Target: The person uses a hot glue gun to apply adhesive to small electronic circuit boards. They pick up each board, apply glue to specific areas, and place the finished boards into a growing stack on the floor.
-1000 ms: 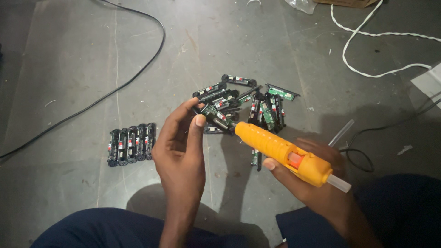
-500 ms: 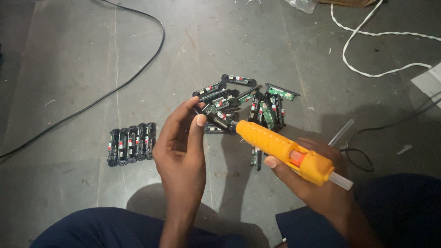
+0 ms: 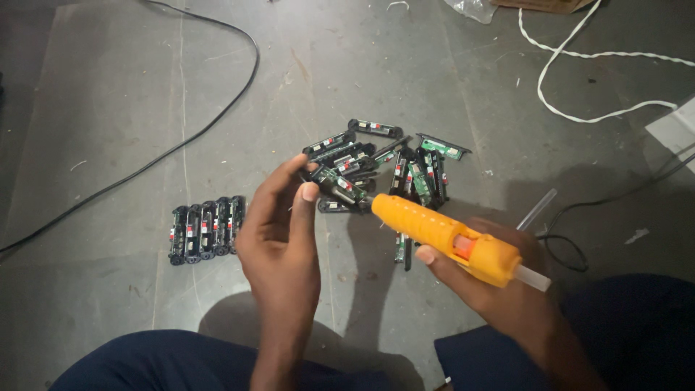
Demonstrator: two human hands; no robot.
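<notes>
Seen from above, over a grey concrete floor [image 3: 108, 87]. Left hand [image 3: 279, 232] raised, thumb and fingers closed around one small black plastic holder with a green circuit strip [image 3: 337, 187], pinched at its near end and tilted so the far end points toward the right. Right hand [image 3: 499, 289] wrapped firmly around the grip of an orange plastic hot glue gun [image 3: 445, 235], index finger lying under the barrel, nozzle tip touching or just beside the held holder; which of the two, hard to tell. Clear glue stick [image 3: 532, 277] poking out of the back of the gun. Just behind the held piece, a loose heap of similar black holders with green boards [image 3: 405, 163], lying crosswise over one another on the floor. To the left, well apart from the heap, a neat row of the same black holders set side by side [image 3: 206, 229]. A spare clear glue stick [image 3: 536, 210] lying on the floor near the right hand. Black cable [image 3: 188, 137] curving across the upper left, white twisted cord [image 3: 579, 69] looping at the upper right, another thin black wire [image 3: 565, 246] coiled beside the right wrist. Dark blue trouser legs [image 3: 159, 362] along the bottom edge.
</notes>
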